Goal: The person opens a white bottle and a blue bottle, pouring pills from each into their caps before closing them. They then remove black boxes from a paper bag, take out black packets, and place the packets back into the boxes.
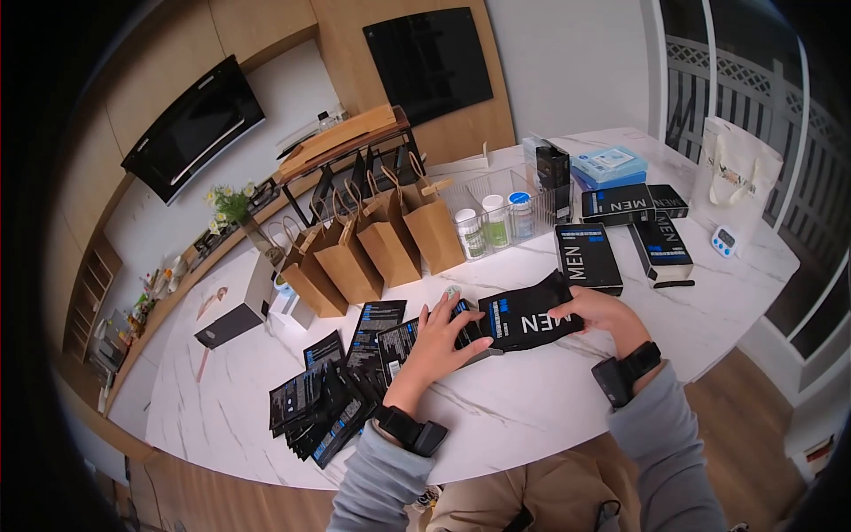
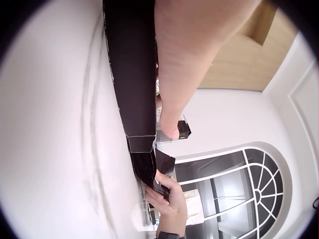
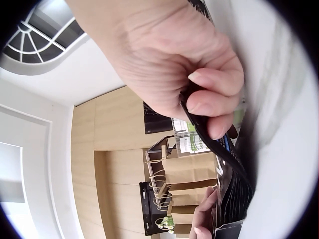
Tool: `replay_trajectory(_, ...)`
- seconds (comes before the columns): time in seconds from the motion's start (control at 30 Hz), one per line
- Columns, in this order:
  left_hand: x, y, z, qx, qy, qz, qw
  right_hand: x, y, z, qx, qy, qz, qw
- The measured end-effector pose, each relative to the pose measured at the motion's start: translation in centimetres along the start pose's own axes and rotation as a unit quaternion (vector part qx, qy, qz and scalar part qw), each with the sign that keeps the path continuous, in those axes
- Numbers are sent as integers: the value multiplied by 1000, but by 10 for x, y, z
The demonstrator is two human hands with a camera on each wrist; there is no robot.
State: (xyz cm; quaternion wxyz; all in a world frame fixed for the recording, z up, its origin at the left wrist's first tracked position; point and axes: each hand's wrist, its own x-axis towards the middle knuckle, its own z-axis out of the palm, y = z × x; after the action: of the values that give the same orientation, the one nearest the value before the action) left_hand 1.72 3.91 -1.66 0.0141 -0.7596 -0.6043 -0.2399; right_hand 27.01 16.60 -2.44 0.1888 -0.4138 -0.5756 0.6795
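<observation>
My left hand (image 1: 433, 348) holds a black box (image 2: 132, 74) lying on the table, its thumb toward me and its fingers across the top. Much of the box is hidden under that hand in the head view. Black sachets (image 1: 527, 316) with "MEN" print stick out of the box's right end, stacked in several layers. Their outer end is pinched by my right hand (image 1: 607, 312), with the fingers curled beneath, as the right wrist view shows. Left of the box, a fanned heap of black sachets (image 1: 315, 399) spreads over the marble-patterned table (image 1: 496, 426).
Several brown paper bags (image 1: 346, 262) stand at the back, beside a clear organizer (image 1: 532, 222) with bottles. More black MEN boxes (image 1: 588, 257) lie to the right, near a white timer (image 1: 725, 240) and a white bag (image 1: 740, 168). A white-and-black box (image 1: 235, 306) sits at the left.
</observation>
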Motion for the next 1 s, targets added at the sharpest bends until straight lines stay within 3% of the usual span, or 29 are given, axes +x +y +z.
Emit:
replay_trajectory(0.13,4,0,8,-13,38,-10,999,1,2,0,-26,-40,-17,999)
replay_trajectory(0.2,6,7,12,20,66,-61,996,1,1,0,-41,-52,-24,998)
replay_trajectory(0.43,7,9,14,51,87,-67,993,-5,-3,2,-42,-60,-35,997)
replay_trajectory(0.6,6,11,10,37,67,-84,993,-9,-6,6,-70,-39,-18,997)
replay_trajectory(0.77,5,12,7,4,22,-115,993,-4,-2,3,-73,-123,-10,990)
replay_trajectory(1.0,4,10,9,-14,29,-107,994,-6,-3,7,-77,-126,-7,989)
